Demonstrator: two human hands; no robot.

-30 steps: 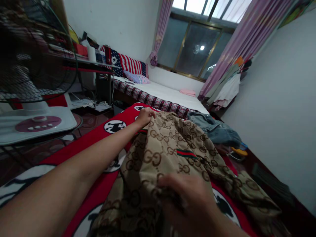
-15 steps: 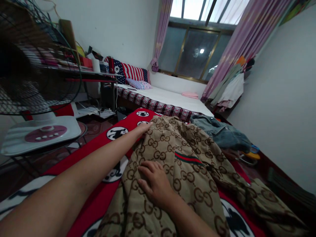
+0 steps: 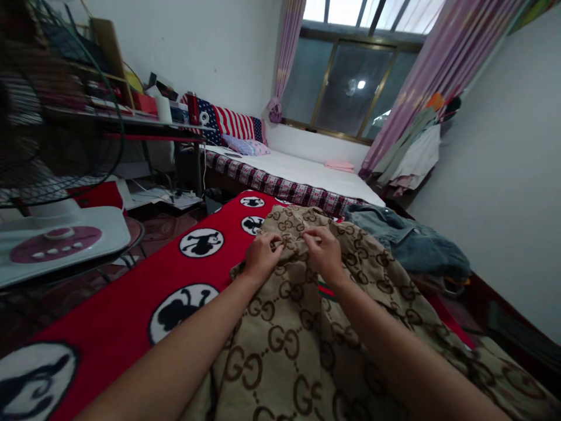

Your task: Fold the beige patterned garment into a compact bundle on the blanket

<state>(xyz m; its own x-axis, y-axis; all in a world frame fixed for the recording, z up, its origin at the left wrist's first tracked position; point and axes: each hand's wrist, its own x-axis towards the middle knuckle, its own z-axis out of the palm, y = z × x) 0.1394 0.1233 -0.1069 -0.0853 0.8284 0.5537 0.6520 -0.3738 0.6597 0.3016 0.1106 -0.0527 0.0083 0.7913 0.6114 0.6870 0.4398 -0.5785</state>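
Left hand (image 3: 262, 255) and right hand (image 3: 324, 249), side by side, each pinch a fold of the tan garment (image 3: 280, 345), which lies on the red blanket (image 3: 131, 292). Jeans (image 3: 407, 242) lie at 2 o'clock, a bed (image 3: 302, 172) at 12, a fan (image 3: 48, 234) at 9.

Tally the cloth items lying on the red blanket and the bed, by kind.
Tan patterned garment, gripped by left hand and right hand: 1
Denim garment: 1
Pillows: 2, striped and floral
Pink folded cloth: 1
Total: 5
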